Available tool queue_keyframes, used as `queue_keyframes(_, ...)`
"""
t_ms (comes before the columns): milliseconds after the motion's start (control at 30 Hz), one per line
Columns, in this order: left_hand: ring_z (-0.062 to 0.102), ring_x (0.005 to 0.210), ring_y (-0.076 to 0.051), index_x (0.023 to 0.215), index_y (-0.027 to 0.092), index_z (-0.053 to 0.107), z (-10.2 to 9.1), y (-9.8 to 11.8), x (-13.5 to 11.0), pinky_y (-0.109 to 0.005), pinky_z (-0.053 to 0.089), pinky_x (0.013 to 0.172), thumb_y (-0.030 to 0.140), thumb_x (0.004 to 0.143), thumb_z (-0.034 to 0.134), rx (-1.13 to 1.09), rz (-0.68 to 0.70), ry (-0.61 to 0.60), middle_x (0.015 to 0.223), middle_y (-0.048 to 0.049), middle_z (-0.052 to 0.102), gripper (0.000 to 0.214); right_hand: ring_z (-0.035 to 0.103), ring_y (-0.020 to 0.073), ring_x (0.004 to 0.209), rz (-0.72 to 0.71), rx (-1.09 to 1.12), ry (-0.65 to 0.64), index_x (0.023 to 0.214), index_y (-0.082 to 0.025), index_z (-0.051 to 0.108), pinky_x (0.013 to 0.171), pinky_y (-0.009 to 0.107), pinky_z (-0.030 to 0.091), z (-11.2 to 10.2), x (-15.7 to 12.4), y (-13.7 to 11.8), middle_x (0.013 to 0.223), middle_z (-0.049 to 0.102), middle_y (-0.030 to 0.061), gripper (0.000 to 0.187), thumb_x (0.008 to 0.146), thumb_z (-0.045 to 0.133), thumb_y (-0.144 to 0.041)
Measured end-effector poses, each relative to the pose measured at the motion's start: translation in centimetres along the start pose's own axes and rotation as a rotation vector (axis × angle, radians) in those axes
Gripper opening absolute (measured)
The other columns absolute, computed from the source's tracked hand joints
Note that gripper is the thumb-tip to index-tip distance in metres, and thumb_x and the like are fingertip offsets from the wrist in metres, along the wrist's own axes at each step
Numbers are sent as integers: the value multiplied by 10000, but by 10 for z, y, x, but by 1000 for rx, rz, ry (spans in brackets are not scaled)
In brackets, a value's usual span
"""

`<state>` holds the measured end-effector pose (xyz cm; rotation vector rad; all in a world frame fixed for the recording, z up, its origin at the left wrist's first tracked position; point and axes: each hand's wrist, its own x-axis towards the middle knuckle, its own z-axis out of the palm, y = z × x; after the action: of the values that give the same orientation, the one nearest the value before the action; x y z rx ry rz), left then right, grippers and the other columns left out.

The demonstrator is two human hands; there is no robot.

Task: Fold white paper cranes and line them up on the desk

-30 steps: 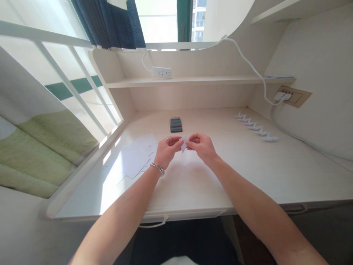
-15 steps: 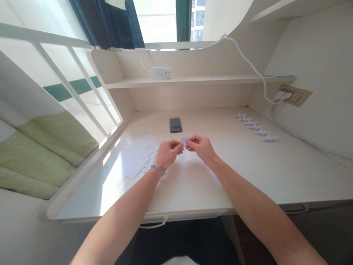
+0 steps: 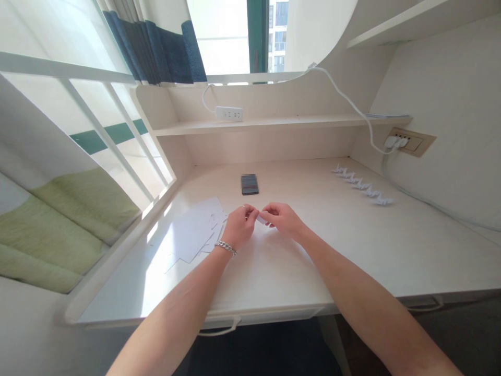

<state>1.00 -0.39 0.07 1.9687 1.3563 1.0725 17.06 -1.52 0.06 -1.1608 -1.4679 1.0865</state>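
My left hand [image 3: 241,226], with a ring and a chain bracelet, and my right hand [image 3: 281,220] meet over the middle of the pale desk [image 3: 352,245]. Both pinch a small folded piece of white paper [image 3: 260,219], which is mostly hidden between the fingertips. The hands are low, close to the desk surface. Loose white paper sheets [image 3: 191,232] lie just left of my left hand.
A dark phone [image 3: 249,184] lies behind the hands. A row of several small folded paper figures [image 3: 362,184] runs along the right. A power strip [image 3: 229,113] sits on the shelf, a cable leads to the wall socket [image 3: 407,141]. A railing stands left.
Both hands have sunk toward the desk with the paper, which now shows less between the fingers. The camera has tilted slightly, so the scene sits lower in the picture.
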Motion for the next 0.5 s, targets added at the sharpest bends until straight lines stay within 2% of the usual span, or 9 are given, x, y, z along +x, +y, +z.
queue_keyframes(67,603,675,-178,734,201,621,-2,1,-2,-298,425,666,319,845,530,57,27,-8,698,-25,675,186,584,145,655,-17,-17,-23,701,-176,665,599,269,463,-1,0,2,683,645,16,204,733,661,-377)
queue_keyframes(167,590,629,-166,719,197,633,-5,0,-1,-290,421,621,339,834,547,23,-5,-9,653,-14,661,202,578,146,677,-10,32,-20,693,-173,692,619,272,451,-2,0,1,687,650,20,201,721,678,-371)
queue_keyframes(367,620,632,-158,754,151,671,-6,-13,8,-290,486,652,434,731,694,-376,-182,-47,639,-37,680,285,598,149,665,62,123,-23,706,-158,732,629,283,451,-3,-2,-1,700,684,44,233,702,711,-391)
queue_keyframes(500,600,590,-140,672,147,656,-7,-14,9,-276,477,627,388,689,732,-413,-179,-10,592,-30,667,253,618,152,658,79,72,-28,737,-159,740,622,284,463,-4,-2,-1,728,699,53,239,733,681,-391)
